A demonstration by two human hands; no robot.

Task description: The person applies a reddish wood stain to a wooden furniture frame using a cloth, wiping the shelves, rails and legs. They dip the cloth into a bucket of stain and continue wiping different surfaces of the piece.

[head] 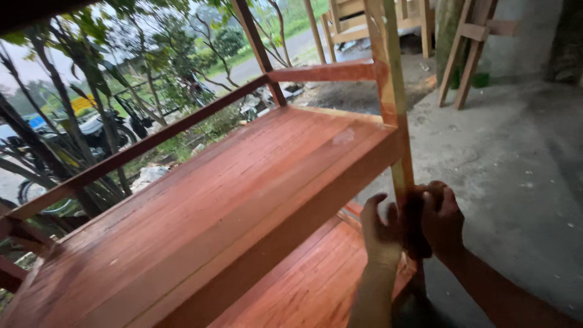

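Post (396,115): stiff, part-stained upright at shelf unit's (231,200) near corner | your left hand (381,234) and right hand (442,220) clasped a dark pad (415,226) against it, fingers clenched | likely rigid, heavy, wet; you could grip bare upper wood.

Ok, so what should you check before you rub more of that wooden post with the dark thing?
1. Both hands on the post: ok, left hand and right hand wrap it below the upper shelf.
2. Dark pad held firmly: ok, pressed between the hands.
3. Post fully coloured: not ok, it shows pale yellow-green patches.
4. Upper shelf clear of tools: ok.
5. Shelf unit steady: cannot tell, its feet are out of view.
6. Lower shelf free of drips: cannot tell.
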